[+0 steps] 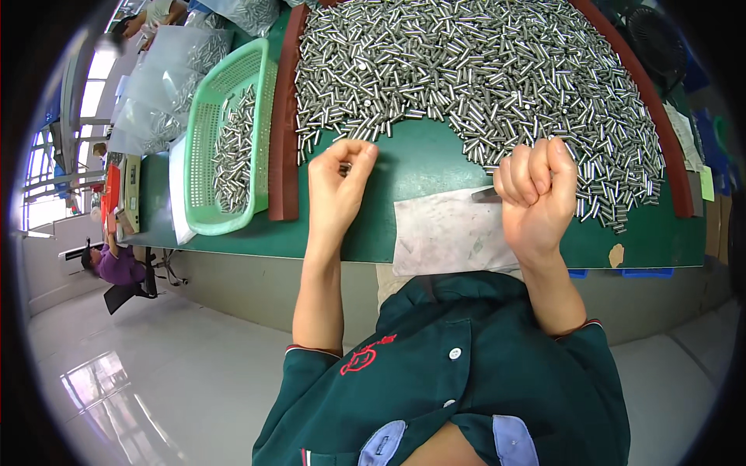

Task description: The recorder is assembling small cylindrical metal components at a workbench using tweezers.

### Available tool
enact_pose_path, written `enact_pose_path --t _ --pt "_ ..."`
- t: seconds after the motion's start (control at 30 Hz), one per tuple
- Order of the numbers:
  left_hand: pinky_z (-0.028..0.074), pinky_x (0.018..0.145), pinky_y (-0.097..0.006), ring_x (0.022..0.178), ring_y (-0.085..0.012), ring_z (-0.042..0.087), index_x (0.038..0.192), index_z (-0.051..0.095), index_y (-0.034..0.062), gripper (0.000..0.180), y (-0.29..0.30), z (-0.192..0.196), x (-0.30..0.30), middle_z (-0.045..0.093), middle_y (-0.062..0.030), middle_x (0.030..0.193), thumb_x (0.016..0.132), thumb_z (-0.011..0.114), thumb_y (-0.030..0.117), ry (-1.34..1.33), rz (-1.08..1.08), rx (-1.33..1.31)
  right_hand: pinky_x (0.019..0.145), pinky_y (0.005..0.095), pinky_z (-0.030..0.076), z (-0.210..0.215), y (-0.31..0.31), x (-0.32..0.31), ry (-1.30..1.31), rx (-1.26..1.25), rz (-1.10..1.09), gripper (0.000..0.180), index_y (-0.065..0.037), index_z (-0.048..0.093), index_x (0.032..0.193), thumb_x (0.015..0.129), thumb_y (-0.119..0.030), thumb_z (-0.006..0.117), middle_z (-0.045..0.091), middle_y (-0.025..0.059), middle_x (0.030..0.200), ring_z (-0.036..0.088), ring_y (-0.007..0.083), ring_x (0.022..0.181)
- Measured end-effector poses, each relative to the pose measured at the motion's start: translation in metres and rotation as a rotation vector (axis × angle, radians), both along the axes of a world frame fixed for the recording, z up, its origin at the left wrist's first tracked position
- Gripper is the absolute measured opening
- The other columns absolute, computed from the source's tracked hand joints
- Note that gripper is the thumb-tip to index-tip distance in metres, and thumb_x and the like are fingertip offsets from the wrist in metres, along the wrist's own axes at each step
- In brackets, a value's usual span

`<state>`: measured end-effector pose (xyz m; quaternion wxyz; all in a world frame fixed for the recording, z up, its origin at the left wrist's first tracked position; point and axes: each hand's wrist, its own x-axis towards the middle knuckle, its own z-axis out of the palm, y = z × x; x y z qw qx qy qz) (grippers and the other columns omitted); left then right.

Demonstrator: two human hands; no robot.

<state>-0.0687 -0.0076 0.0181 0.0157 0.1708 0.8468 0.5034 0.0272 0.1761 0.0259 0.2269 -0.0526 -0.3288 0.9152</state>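
A wide heap of small shiny metal pins (482,70) covers the far part of the green table (423,155). My left hand (334,186) is just off the heap's near edge, its fingers curled round a few metal pins that show in the hollow of the palm. My right hand (542,198) is closed at the heap's near right side. From its left side a short, narrow grey metal piece (486,196) sticks out over a stained white cloth (447,233); its kind is unclear, and the fingers hide the rest.
Red-brown rails (284,147) bound the heap left and right. A green plastic basket (200,163) with more pins stands left of the left rail. Clear bags (151,93) of pins lie beyond it. A black fan (653,43) stands far right. Another person (120,266) sits away on the left.
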Motion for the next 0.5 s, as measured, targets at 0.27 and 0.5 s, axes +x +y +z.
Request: enact_pose_path --t 0.27,0.5 --pt "0.034 0.04 -0.031 0.038 -0.0187 0.044 0.071 0.059 0.0011 0.014 0.01 -0.011 -0.023 0.046 -0.0058 0.044 0.068 0.067 0.012 0.31 0.046 -0.425 0.038 0.0226 0.017 0.002 0.0 -0.001 -0.031 0.008 -0.006 0.039 -0.01 0.027 0.053 0.09 -0.023 0.03 0.026 -0.001 0.045 0.017 0.0065 0.039" --pt "0.033 0.04 -0.027 0.039 -0.011 0.042 0.073 0.06 0.0016 0.007 0.009 -0.014 -0.021 0.043 -0.0028 0.044 0.071 0.063 0.008 0.258 0.031 -0.271 0.039 0.0227 0.017 0.002 -0.002 -0.001 -0.047 0.013 -0.005 0.039 -0.01 0.028 0.053 0.09 -0.022 0.03 0.026 -0.0011 0.045 0.016 0.0065 0.039"
